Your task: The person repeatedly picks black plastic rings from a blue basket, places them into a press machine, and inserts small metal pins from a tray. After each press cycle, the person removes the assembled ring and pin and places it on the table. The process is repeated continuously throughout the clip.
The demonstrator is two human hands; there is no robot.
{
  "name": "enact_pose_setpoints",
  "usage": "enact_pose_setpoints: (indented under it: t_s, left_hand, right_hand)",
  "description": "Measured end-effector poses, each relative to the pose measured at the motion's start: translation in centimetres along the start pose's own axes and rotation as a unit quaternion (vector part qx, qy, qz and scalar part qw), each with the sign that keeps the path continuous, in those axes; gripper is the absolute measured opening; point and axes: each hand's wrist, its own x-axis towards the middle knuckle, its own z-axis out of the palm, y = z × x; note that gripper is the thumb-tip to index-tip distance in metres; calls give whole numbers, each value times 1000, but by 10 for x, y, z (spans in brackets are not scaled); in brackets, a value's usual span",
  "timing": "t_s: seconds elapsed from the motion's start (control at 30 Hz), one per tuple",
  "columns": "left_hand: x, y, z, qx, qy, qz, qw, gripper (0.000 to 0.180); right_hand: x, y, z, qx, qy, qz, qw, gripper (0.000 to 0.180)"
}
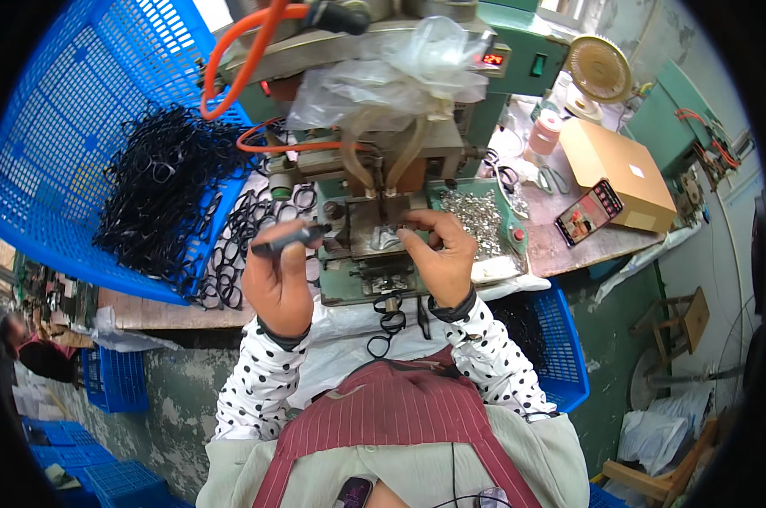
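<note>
At bench (163,312), green floor (180,381) | left fingers (294,261) gripping black piece (292,240) | right fingers (435,221): can't tell

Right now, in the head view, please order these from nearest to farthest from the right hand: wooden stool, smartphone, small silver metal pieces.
From the right hand:
1. Small silver metal pieces: heaped just to its right.
2. Smartphone: farther right, beside the cardboard box.
3. Wooden stool: far right, on the floor.

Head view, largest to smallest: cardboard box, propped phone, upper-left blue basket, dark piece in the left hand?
1. Blue basket
2. Cardboard box
3. Phone and dark piece: unsure; piece longer but thinner
</note>
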Motion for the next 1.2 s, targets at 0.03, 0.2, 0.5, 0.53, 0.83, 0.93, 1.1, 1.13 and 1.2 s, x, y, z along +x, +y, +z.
enact_pose_setpoints:
  t_s: [0.03,0.2,0.5,0.53,0.83,0.93,1.1,1.13,1.2]
  left_hand:
    - [5,0,1,6,20,-27,999,21]
    - [30,2,3,-43,44,-96,993,17]
    - [4,1,4,146,-239,207,937,22]
    - [-14,-9,14,112,-233,281,924,33]
    - [-29,-33,31,131,-332,290,888,47]
    - [-28,-40,30,157,-332,314,875,49]
    - [-29,-34,36,160,-318,309,882,42]
    - [-30,-34,38,161,-316,311,882,42]
    - [-29,-34,40,150,-322,307,883,44]
  right_hand:
    - [-1,0,5,18,-2,34,999,24]
    - [1,-3,21,69,-7,74,995,43]
    - [-2,2,31,119,39,77,989,46]
    - [0,4,28,99,23,66,993,45]
    - [28,115,-76,-274,149,29,950,27]
    - [21,150,-89,-320,95,1,943,20]
    - [8,113,-90,-308,64,-87,945,19]
    - [2,107,-93,-287,71,-73,953,20]
    - [-8,123,-116,-332,133,-68,931,19]
